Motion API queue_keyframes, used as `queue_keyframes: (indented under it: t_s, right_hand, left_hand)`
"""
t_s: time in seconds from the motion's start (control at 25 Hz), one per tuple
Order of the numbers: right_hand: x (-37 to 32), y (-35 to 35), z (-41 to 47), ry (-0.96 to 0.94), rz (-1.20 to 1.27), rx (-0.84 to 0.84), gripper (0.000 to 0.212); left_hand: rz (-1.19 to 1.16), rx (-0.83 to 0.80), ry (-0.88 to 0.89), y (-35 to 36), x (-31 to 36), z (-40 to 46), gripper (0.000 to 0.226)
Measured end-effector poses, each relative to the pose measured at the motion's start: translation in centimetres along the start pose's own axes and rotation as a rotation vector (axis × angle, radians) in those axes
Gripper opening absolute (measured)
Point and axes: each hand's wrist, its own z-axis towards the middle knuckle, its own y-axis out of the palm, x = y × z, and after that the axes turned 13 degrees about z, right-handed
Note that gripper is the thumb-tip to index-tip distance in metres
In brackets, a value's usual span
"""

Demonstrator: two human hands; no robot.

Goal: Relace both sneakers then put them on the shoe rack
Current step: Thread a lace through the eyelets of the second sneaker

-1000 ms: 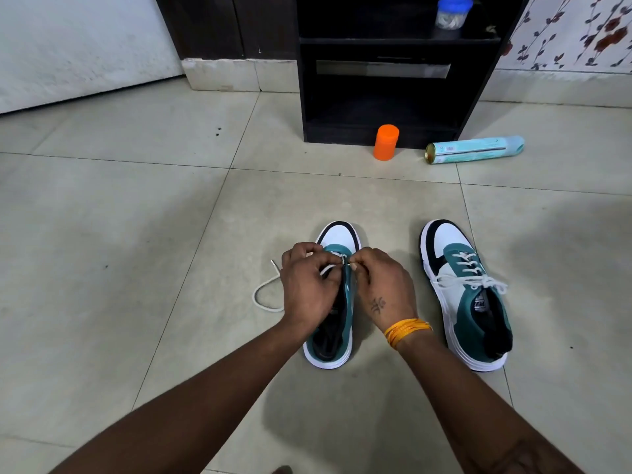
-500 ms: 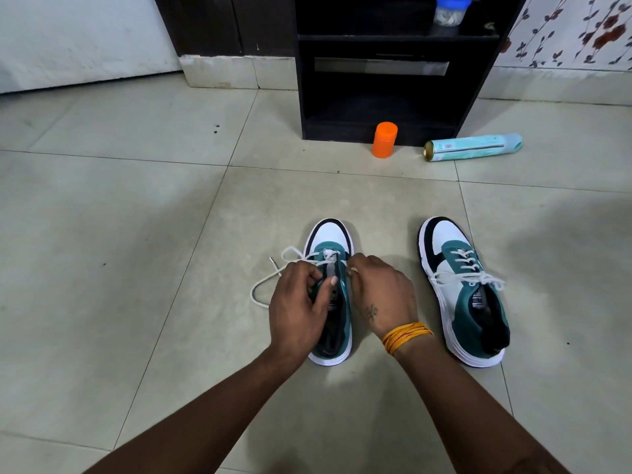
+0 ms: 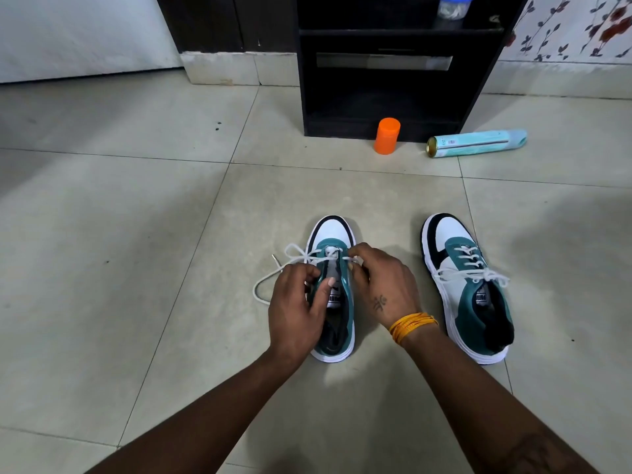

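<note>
Two teal, white and black sneakers stand on the tiled floor, toes pointing away from me. The left sneaker [image 3: 333, 234] has its white lace [image 3: 273, 273] loose, trailing in a loop to its left. My left hand [image 3: 295, 309] grips the left side of that sneaker's collar, thumb on the tongue. My right hand [image 3: 383, 285] pinches the lace near the lowest eyelets. The right sneaker [image 3: 468, 289] is fully laced and tied, apart from both hands. The black shoe rack [image 3: 383, 97] stands against the wall ahead.
An orange bottle [image 3: 387, 135] stands in front of the rack's base. A light blue spray can [image 3: 477, 143] lies on its side to the right of it. A blue-lidded jar [image 3: 453, 5] sits on the rack's upper shelf. Flowered wall at the right.
My left hand has slid back from the lace tips to the sneaker's collar. More lace now lies loose to the left of the toe. The right hand stays near the eyelets.
</note>
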Motion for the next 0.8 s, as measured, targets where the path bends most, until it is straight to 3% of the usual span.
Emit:
queue_keyframes:
  t_s: [0.16,0.24,0.32,0.36,0.52,0.6,0.68,0.8]
  right_hand:
    - [0.6,0.2,0.2,0.032,-0.135,-0.041,0.011]
    - [1.3,-0.5,0.1,0.222,-0.304,-0.110,0.011]
    - [2.1,-1.5,-0.3,0.447,-0.337,-0.190,0.022]
    - [2.3,-1.7,-0.4,0.472,-0.321,-0.192,0.024]
    - [-0.2,-1.0,0.3,0.086,-0.153,-0.104,0.019]
    - [-1.1,-0.5,0.4,0.073,-0.123,-0.095,0.014]
    - [0.0,-1.0,0.0,0.247,-0.177,-0.063,0.016]
    - [1.7,-2.0,-0.9,0.463,-0.306,-0.169,0.022]
  left_hand:
    - [0.003,-0.008,0.009,0.2,-0.2,0.1,0.022]
    - [-0.015,-0.014,-0.006,0.1,-0.1,0.1,0.021]
    - [-0.021,-0.016,-0.005,0.0,-0.2,0.1,0.021]
    - [-0.017,-0.017,-0.001,0.0,-0.3,0.1,0.021]
    - [-0.012,-0.014,0.005,0.2,-0.3,0.1,0.017]
    - [-0.023,-0.006,-0.003,0.3,-0.2,0.1,0.016]
    - [-0.047,-0.007,-0.018,0.3,-0.3,0.1,0.016]
    - [-0.066,-0.008,-0.034,0.2,-0.3,0.0,0.018]
